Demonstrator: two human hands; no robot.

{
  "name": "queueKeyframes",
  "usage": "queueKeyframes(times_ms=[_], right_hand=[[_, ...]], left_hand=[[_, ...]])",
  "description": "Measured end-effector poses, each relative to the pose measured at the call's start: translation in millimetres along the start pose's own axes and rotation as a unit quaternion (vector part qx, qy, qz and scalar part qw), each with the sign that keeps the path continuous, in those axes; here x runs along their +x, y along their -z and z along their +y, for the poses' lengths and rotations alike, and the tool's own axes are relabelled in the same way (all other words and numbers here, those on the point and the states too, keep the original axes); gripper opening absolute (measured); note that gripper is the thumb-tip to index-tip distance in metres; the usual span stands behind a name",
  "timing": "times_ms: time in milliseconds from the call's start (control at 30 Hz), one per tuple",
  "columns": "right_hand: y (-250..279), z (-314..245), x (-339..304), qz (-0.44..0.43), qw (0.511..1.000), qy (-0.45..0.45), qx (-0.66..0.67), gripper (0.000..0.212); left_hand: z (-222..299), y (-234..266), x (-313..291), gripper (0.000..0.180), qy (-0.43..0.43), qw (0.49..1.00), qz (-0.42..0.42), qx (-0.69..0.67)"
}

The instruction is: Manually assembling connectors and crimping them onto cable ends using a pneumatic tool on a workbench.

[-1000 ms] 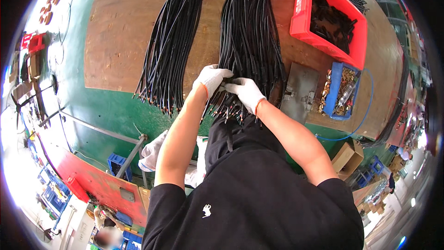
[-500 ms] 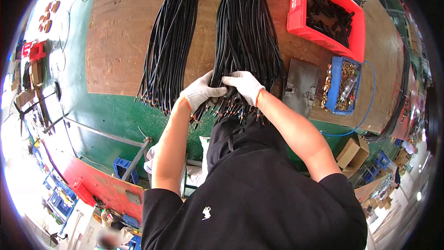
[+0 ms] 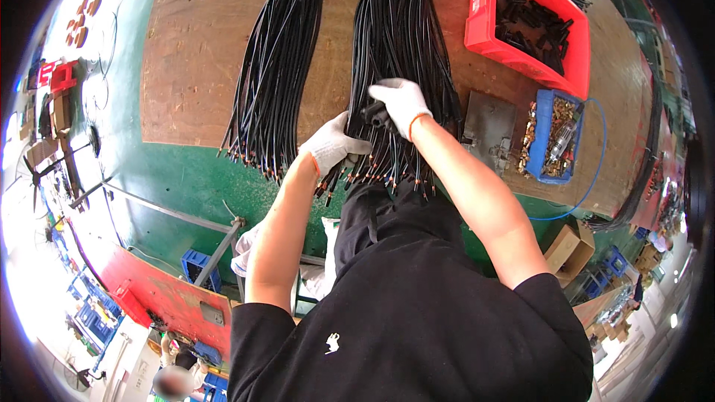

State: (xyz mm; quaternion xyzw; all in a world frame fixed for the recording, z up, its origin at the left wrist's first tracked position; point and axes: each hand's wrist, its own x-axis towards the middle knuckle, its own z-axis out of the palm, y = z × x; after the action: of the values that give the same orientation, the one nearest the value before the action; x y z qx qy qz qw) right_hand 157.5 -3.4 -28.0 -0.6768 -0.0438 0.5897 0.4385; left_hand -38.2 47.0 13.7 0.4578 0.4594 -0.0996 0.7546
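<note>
Two bundles of black cables lie across the wooden table, their stripped copper ends toward me. At the near end of the right bundle point(image 3: 398, 26), my left hand point(image 3: 333, 147), in a white glove, is closed round some cables, its thumb across them. My gloved right hand point(image 3: 404, 104) is a little higher and to the right, over the same bundle. It grips several short black sleeves point(image 3: 376, 114), whose hollow ends point toward my left hand. Its fingertips are partly hidden behind the sleeves. The left bundle point(image 3: 279, 67) lies apart, untouched.
A red bin point(image 3: 482, 37) with black sleeves stands at the far right. Nearer are a grey metal plate point(image 3: 488, 130) and a blue bin point(image 3: 546, 100) of small brass-coloured parts, beside a blue hose point(image 3: 605, 134). A metal frame point(image 3: 167, 212) is at left; a person point(image 3: 182, 372) is at lower left.
My right hand has moved up and slightly right, lifting the black sleeves away from the cable ends. My left hand stays close to the cable ends, slightly shifted to the right.
</note>
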Motion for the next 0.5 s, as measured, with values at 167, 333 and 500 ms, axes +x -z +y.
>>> queueKeyframes(times_ms=[167,333,500], right_hand=[[21.3,-6.4,23.0,0.041,0.991,0.121,-0.046,0.028],[19.9,0.8,-1.3,0.027,0.962,0.189,-0.194,0.026],[-2.3,-0.1,-41.2,0.159,0.951,0.172,-0.200,0.063]], left_hand=[[0.7,-3.9,-1.7,0.046,-0.008,0.986,0.095,0.134],[10.8,-14.5,-12.6,0.036,0.015,0.984,0.025,-0.177],[-4.3,-41.2,6.0,0.034,-0.005,0.962,0.027,-0.272]])
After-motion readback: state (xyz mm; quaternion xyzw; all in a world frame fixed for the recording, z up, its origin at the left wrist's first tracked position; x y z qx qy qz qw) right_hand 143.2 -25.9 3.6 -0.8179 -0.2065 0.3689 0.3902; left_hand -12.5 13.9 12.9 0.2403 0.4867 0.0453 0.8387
